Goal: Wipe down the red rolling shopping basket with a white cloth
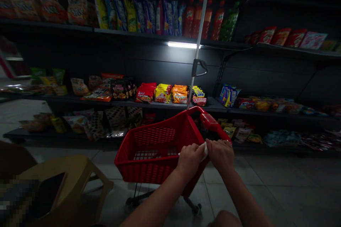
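Observation:
A red plastic shopping cart [149, 166] stands before me, its basket pointing left and its handle [209, 120] at the right. My left hand [190, 159] is closed over the basket's near rim with a white cloth [204, 152] in its fingers; the cloth may be a tissue. Right beside it, my right hand [221, 152] is closed at the rim's corner by the handle, gripping the other side of the cloth. Most of the cloth is hidden under my fingers. A pole [198, 48] with a grey clip rises from behind the handle.
Dark shelves [160, 62] with bagged snacks and bottles [218, 21] run across the back, lit by a tube lamp [183, 45]. At the lower left is a yellowish stool [77, 170] with a dark flat object on it. Tiled floor [255, 191] lies around the cart.

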Action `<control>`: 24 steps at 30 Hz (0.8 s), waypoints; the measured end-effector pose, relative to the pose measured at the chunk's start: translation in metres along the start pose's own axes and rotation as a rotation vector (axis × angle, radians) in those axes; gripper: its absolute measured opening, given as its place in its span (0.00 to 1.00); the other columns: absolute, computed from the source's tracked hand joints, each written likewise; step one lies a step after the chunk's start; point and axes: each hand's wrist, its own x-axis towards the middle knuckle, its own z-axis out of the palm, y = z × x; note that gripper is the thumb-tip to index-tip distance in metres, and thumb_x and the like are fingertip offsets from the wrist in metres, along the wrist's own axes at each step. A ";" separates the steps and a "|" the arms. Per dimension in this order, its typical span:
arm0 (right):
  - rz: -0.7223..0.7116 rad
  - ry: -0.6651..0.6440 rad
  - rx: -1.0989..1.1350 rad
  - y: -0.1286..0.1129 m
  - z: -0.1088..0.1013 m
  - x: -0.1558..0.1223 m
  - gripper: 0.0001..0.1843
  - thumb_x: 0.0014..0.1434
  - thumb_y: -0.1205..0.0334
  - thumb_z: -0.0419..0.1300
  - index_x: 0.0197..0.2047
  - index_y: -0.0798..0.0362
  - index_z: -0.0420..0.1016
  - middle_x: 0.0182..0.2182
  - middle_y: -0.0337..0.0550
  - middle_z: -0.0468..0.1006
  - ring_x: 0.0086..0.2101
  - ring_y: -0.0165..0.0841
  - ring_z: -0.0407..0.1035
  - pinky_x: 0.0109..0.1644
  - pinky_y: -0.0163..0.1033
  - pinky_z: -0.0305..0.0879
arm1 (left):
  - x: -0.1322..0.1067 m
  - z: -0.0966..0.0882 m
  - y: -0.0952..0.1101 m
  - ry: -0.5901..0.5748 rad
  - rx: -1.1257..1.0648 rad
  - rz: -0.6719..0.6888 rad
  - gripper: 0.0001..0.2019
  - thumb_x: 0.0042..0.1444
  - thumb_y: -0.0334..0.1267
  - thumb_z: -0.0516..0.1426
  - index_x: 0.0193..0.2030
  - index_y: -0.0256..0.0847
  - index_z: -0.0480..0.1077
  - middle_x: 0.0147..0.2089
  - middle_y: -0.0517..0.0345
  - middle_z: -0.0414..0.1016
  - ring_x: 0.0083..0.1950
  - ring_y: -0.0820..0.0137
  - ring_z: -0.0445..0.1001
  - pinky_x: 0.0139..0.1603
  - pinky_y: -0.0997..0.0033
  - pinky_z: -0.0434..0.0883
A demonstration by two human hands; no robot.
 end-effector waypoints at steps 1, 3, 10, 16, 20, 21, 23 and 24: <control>-0.004 0.002 -0.003 0.000 -0.001 -0.001 0.23 0.71 0.58 0.52 0.23 0.50 0.71 0.19 0.39 0.73 0.26 0.33 0.63 0.43 0.43 0.49 | -0.005 0.005 -0.005 0.012 0.043 0.014 0.18 0.68 0.46 0.50 0.63 0.55 0.64 0.45 0.59 0.77 0.44 0.65 0.74 0.45 0.63 0.66; -0.016 0.001 0.001 0.002 -0.003 -0.002 0.23 0.71 0.59 0.52 0.23 0.50 0.70 0.20 0.39 0.73 0.27 0.33 0.64 0.43 0.43 0.50 | -0.019 0.014 -0.020 0.042 0.119 0.031 0.18 0.68 0.44 0.50 0.63 0.53 0.63 0.44 0.58 0.75 0.44 0.65 0.73 0.45 0.62 0.64; -0.060 0.010 0.007 0.004 -0.004 -0.004 0.23 0.70 0.60 0.53 0.21 0.50 0.68 0.19 0.39 0.72 0.27 0.32 0.63 0.43 0.43 0.50 | -0.114 -0.012 -0.133 -0.007 0.273 -0.017 0.15 0.68 0.36 0.48 0.58 0.48 0.67 0.42 0.57 0.75 0.42 0.65 0.71 0.46 0.61 0.63; -0.066 0.057 0.061 -0.006 -0.003 -0.005 0.22 0.69 0.60 0.54 0.21 0.49 0.66 0.19 0.37 0.70 0.27 0.33 0.61 0.43 0.43 0.49 | -0.201 -0.045 -0.228 0.016 0.295 -0.093 0.17 0.68 0.36 0.47 0.59 0.53 0.69 0.49 0.59 0.77 0.51 0.66 0.73 0.54 0.61 0.64; -0.053 0.066 0.103 -0.009 0.004 -0.003 0.22 0.69 0.61 0.54 0.22 0.49 0.66 0.19 0.37 0.69 0.28 0.33 0.60 0.45 0.43 0.50 | -0.213 -0.043 -0.227 0.084 0.368 -0.165 0.16 0.69 0.41 0.47 0.56 0.51 0.71 0.51 0.57 0.78 0.54 0.64 0.72 0.56 0.59 0.63; -0.043 0.062 0.105 -0.009 0.005 -0.002 0.22 0.69 0.61 0.54 0.22 0.49 0.67 0.19 0.38 0.70 0.28 0.33 0.61 0.45 0.43 0.50 | -0.208 -0.041 -0.218 0.075 0.386 -0.187 0.15 0.68 0.41 0.48 0.55 0.50 0.72 0.50 0.56 0.78 0.53 0.64 0.72 0.56 0.59 0.63; -0.022 0.054 0.101 -0.008 0.008 0.000 0.22 0.70 0.61 0.53 0.22 0.49 0.67 0.20 0.38 0.70 0.29 0.33 0.61 0.46 0.43 0.50 | -0.189 -0.037 -0.195 0.026 0.414 -0.237 0.13 0.68 0.41 0.49 0.52 0.48 0.73 0.47 0.56 0.78 0.49 0.63 0.73 0.52 0.59 0.64; -0.015 0.049 0.097 -0.007 0.009 0.000 0.22 0.70 0.61 0.53 0.22 0.49 0.67 0.20 0.38 0.70 0.29 0.34 0.61 0.46 0.44 0.50 | -0.176 -0.034 -0.181 -0.018 0.411 -0.235 0.12 0.68 0.41 0.50 0.50 0.47 0.73 0.46 0.55 0.78 0.47 0.63 0.73 0.50 0.59 0.64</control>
